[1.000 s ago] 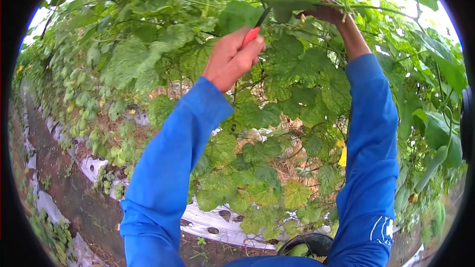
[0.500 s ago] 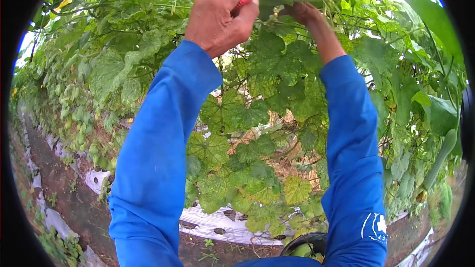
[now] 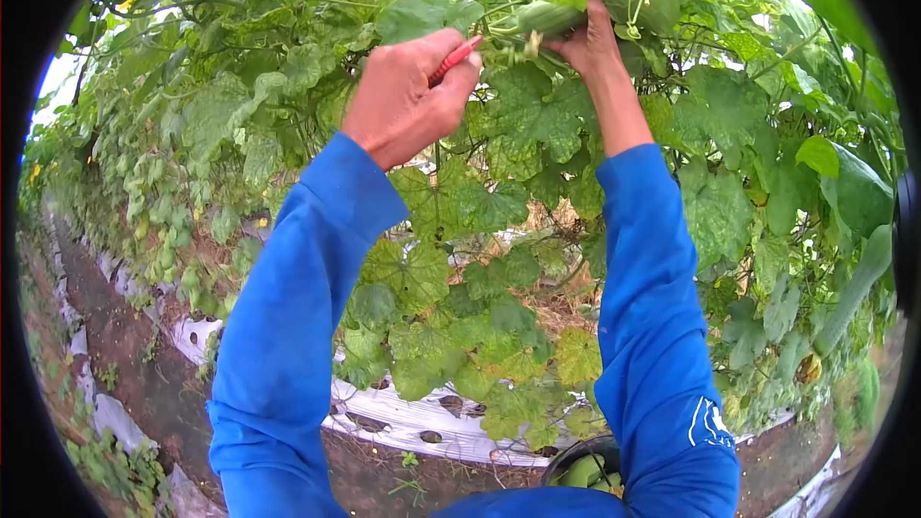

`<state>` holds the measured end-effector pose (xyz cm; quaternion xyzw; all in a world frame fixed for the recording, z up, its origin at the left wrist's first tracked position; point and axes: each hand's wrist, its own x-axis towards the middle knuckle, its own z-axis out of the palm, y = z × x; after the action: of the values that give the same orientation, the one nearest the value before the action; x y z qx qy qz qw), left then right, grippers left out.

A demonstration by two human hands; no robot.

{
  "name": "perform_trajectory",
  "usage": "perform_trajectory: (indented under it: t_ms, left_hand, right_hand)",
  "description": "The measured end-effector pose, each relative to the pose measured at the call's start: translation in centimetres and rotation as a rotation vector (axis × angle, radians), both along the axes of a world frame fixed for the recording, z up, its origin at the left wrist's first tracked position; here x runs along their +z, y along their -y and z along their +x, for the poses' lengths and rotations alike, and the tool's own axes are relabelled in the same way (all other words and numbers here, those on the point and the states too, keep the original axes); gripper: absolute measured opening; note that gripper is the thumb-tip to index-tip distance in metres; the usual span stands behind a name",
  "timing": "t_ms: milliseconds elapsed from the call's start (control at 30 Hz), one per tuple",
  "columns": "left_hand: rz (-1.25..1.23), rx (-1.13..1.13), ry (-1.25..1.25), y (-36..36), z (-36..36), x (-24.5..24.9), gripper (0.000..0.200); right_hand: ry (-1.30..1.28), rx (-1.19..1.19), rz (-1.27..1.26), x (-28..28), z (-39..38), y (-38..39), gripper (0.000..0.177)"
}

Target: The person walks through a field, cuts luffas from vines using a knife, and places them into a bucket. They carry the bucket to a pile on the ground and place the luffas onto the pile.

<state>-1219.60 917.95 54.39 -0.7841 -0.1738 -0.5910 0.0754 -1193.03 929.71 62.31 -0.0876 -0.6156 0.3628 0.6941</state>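
My left hand (image 3: 411,101) is closed around a small red-handled tool (image 3: 455,59). The tool's working end is hidden, and its tip points up toward the vine stems. To the right, my right hand (image 3: 590,43) reaches up among the leaves with its fingers around a long green gourd (image 3: 549,17). Leaves partly cover the gourd, which lies nearly level near the top of the view. A pale withered blossom (image 3: 533,44) hangs just below it, between my two hands.
A dense wall of vine leaves (image 3: 413,273) fills the view ahead. Another long gourd (image 3: 857,288) hangs at the far right. Below, a dark bucket (image 3: 616,446) holds several green gourds (image 3: 583,472). Silvery plastic mulch (image 3: 393,419) with holes runs along the soil.
Both hands sit lower in the view, the left one also farther left. The gourd by my right hand now shows; leaves hid it before. The red-handled tool stays in my left hand.
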Motion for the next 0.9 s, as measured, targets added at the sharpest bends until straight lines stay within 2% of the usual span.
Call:
perform_trajectory:
  t_ms: [100,133,267,333,433,567,733,900]
  left_hand:
    - [-0.139,-0.048,-0.031,-0.5,0.5,-1.5,0.022]
    - [-0.184,-0.014,-0.069,-0.4,0.5,-1.8,0.023]
    - [-0.221,0.029,-0.034,-1.3,1.1,-2.7,0.029]
    - [-0.363,0.113,-0.063,-2.2,1.2,-2.8,0.037]
    - [-0.414,0.185,-0.101,-3.3,1.9,-2.5,0.043]
    - [-0.47,0.242,-0.092,-4.0,3.2,-1.8,0.045]
    - [-0.439,0.214,-0.009,-6.8,4.8,-1.6,0.044]
    - [-0.448,0.191,-0.018,-8.1,5.9,-2.0,0.044]
  right_hand:
    - [0.106,0.075,0.089,-1.3,0.7,0.1,0.07]
    - [0.071,0.145,0.1,-1.8,0.7,0.0,0.071]
    - [-0.042,0.091,0.056,-4.1,0.4,0.9,0.073]
    - [-0.116,0.05,-0.013,-5.6,-0.1,1.4,0.063]
    - [-0.118,-0.006,-0.01,-8.0,-0.3,2.3,0.057]
    - [-0.077,-0.041,0.013,-8.5,-0.4,3.5,0.054]
    - [-0.068,-0.028,-0.021,-7.6,-0.5,4.4,0.062]
    - [-0.076,-0.036,-0.001,-7.6,-0.7,4.2,0.062]
